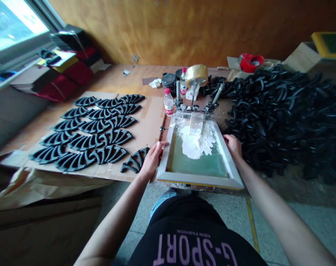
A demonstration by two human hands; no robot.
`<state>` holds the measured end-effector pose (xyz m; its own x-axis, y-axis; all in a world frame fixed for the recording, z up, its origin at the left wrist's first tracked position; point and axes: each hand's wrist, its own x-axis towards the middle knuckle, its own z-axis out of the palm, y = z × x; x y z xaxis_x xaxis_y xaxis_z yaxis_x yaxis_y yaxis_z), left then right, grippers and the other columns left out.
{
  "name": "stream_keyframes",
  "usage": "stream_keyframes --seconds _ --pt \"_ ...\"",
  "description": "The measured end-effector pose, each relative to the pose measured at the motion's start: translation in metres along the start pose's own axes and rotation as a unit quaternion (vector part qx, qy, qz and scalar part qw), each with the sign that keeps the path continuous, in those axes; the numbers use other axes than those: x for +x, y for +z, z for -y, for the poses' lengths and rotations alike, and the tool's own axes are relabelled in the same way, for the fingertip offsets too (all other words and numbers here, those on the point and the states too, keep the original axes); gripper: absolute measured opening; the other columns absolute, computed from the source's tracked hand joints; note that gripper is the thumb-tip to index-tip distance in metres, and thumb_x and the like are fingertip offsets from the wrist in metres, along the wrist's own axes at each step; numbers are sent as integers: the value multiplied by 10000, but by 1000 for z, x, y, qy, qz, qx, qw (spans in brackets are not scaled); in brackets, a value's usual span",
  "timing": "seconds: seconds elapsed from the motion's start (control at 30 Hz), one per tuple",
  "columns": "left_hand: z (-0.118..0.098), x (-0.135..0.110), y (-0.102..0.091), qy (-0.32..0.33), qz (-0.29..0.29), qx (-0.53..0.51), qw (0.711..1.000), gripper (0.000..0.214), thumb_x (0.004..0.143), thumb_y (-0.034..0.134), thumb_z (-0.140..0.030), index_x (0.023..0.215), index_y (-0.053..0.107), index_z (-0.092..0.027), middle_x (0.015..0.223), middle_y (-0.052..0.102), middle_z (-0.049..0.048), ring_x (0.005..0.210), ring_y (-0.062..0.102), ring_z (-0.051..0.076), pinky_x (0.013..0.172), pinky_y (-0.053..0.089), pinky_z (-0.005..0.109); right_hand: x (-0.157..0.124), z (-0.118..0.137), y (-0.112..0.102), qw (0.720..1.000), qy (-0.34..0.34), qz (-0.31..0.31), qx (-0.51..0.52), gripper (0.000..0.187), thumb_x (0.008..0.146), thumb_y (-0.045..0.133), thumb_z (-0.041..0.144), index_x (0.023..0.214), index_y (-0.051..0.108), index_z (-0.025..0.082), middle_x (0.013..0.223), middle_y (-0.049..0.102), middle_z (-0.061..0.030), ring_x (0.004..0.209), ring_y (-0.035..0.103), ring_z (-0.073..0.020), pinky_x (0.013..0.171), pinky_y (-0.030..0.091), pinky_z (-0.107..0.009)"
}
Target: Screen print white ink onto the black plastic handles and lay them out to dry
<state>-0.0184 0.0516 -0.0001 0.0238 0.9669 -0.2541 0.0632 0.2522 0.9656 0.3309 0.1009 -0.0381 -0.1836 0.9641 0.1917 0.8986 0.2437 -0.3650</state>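
Note:
A screen-printing frame [233, 168] with pale metal sides lies before me, its green mesh partly covered by a thick smear of white ink [195, 146]. A squeegee or plate [196, 123] rests at the ink's far end. At the frame's left side is my left hand [152, 160], fingers bent and fingertips against its edge. My right hand [233, 145] curls in at the opposite side, its fingertips partly hidden by the frame. What either hand grips under the edge is hidden. Just left of my left hand lies one black fan-shaped plastic part [134, 161].
Rows of black fan-shaped parts [91, 135] lie on cardboard [149, 125] at left. A large heap of black parts [284, 114] covers the right. Behind the frame stand clamps [210, 107], two red-capped bottles [168, 103] and a tape roll [197, 75]. Red tape [251, 63] sits farther right.

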Motion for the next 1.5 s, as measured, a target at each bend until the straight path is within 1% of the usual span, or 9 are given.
stream_keyframes --seconds 0.13,0.23,0.33,0.57,0.83,1.07,1.2,1.37,1.5 --pt "70 7 4 -66 4 22 998 757 807 625 -538 1468 410 -238 869 691 26 693 609 152 611 462 240 51 29 -2 996 -2 -89 -30 492 863 600 350 1313 536 162 1319 501 -159 1175 503 -305 998 421 -446" --pt "98 19 8 -71 -2 43 997 774 806 632 -501 1480 388 -208 851 684 20 688 603 135 635 459 233 64 68 14 995 -77 -9 -64 403 799 701 294 1169 613 162 1171 605 -125 1083 549 -273 920 453 -395" --pt "108 25 7 -70 -4 53 996 745 805 628 -510 1454 429 -203 857 686 19 700 606 136 643 462 236 43 88 23 984 -125 95 -87 95 859 606 199 929 661 166 930 666 -84 916 584 -217 811 453 -319" --pt "105 23 8 -79 -14 37 996 715 789 639 -501 1403 481 -173 862 693 36 709 620 149 641 481 249 -1 77 5 933 -314 175 -28 141 805 569 76 808 656 187 822 661 -32 812 568 -176 719 413 -269" --pt "77 12 12 -98 -15 43 994 718 785 634 -500 1405 468 -179 786 659 19 633 596 136 545 427 220 -24 83 23 948 -302 96 -27 168 871 551 127 948 695 165 862 682 -64 847 587 -201 726 439 -295" --pt "21 0 4 -60 -2 26 998 679 833 559 -602 1384 501 -210 733 634 1 559 534 111 495 389 202 70 74 -18 996 -82 -24 10 561 810 713 344 1343 552 275 1078 679 -53 893 630 -212 785 500 -327" --pt "-33 4 8 5 -19 -52 998 603 892 366 -679 1092 653 -188 653 601 4 485 497 103 447 382 212 89 18 -48 990 36 -140 9 378 877 589 348 1199 652 160 960 698 -86 811 640 -201 777 501 -326" --pt "-94 38 24 158 -40 -157 974 548 931 339 -625 1082 611 -174 925 669 70 774 652 143 624 526 242 33 -6 -12 998 62 -2 -9 363 882 512 456 788 700 160 760 695 -2 706 609 -140 702 490 -221" --pt "-83 40 43 150 -66 -187 969 558 921 346 -643 1220 522 -207 1003 694 84 883 674 163 637 542 239 -6 34 41 990 -14 117 -76 220 846 665 372 843 683 153 959 700 -108 942 612 -212 831 452 -273"
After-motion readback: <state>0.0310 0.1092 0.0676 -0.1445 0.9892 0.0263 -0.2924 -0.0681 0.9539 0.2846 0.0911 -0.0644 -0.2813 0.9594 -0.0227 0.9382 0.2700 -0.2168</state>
